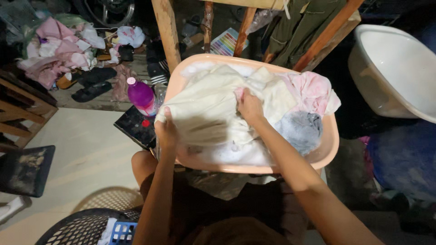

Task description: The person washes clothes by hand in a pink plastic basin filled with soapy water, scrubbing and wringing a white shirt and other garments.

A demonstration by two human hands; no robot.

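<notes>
A peach plastic basin (328,149) sits in front of me, filled with wet laundry and suds. My left hand (166,131) grips the near left edge of a large cream cloth (206,106) at the basin's rim. My right hand (250,106) clutches the same cream cloth at its middle, bunching it. A pink garment (313,90) and a grey one (299,129) lie in the right part of the basin.
A purple bottle (141,95) stands left of the basin on a dark board (135,127). A white tub (399,72) is at the right. Wooden posts (167,31) rise behind. A clothes pile (56,50) lies far left, a black mesh basket (86,227) near my knee.
</notes>
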